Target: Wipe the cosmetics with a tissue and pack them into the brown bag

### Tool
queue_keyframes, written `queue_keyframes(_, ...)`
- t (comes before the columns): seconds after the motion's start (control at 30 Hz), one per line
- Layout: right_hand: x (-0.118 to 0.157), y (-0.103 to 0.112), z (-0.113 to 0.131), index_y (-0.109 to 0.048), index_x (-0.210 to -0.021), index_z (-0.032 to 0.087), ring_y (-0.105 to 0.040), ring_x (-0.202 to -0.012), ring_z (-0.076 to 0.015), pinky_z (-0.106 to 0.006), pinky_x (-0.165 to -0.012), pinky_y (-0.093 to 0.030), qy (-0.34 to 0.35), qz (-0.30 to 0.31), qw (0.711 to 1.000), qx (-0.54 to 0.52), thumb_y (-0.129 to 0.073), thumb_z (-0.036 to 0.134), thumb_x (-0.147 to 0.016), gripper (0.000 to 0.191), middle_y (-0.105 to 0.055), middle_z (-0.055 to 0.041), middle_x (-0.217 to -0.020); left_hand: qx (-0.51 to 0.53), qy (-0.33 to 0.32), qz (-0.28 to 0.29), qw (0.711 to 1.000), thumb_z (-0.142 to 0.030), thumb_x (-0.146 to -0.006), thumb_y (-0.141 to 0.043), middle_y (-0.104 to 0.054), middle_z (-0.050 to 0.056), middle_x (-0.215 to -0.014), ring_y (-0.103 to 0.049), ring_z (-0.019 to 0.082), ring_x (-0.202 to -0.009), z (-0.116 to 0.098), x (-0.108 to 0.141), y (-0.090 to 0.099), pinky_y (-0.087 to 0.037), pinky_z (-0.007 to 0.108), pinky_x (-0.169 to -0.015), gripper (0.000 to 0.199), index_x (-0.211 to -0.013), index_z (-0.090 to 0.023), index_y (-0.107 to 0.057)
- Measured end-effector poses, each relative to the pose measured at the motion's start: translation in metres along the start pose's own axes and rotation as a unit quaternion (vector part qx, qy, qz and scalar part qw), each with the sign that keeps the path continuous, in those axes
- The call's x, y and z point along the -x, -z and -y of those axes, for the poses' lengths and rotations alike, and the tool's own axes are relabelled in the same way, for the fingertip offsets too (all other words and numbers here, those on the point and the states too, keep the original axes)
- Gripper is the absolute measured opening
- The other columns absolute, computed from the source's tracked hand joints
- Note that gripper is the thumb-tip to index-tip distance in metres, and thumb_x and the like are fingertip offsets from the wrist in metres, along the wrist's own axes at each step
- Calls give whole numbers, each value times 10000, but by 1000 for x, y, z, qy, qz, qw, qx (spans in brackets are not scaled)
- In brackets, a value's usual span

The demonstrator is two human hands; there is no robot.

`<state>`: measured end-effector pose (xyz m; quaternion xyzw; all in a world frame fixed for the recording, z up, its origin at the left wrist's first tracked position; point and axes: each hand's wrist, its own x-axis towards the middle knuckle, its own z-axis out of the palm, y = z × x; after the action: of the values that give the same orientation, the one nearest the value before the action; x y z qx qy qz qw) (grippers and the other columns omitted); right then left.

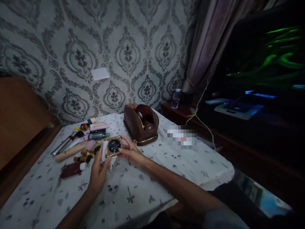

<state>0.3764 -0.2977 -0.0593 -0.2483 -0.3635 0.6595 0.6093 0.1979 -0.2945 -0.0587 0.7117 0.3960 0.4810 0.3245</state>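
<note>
A square gold compact [114,146] with a dark round centre is held above the cloth by my right hand [132,154], thumb on its face and fingers behind its edge. My left hand [98,169] is closed on a white tissue [104,151], pressed along the compact's left side. Part of the tissue hangs below the compact. Behind my hands stands a brown cosmetic bag [130,124], unzipped, with items inside. Left of my hands lie several cosmetics, among them a dark red bottle [71,170] with a white cap, a pink sponge [90,145] and a long beige tube [69,152].
A patterned white cloth [152,178] covers the table. Blurred-out white packaging [181,136] lies right of the bag. A clear bottle [175,99] stands on the dark desk, near a white cable [206,131]. A brown board [20,114] rises at left.
</note>
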Motion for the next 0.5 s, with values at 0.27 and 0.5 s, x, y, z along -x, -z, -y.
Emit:
queue_keyframes(0.27,9,5,39,-454,-1335,326,-637,-745,-144,-338,-719,-588,96,-8,982,164,-822,326,-692,741,-607,28,-919,50,63,-4,997,-521,-849,-615,-682,68,-1172,-630,258,-1090,-27,-13,-19,-525,344,-915,614,-1357,-187,-532)
queue_keyframes(0.5,26,15,113,-354,-1410,298,-650,-781,-164,-326,-742,-569,187,-65,950,240,-793,301,-716,821,-637,15,-917,53,59,39,996,-512,-854,-595,-705,41,-948,-568,127,-576,-45,-25,-51,-486,234,-513,537,-1263,-166,-620)
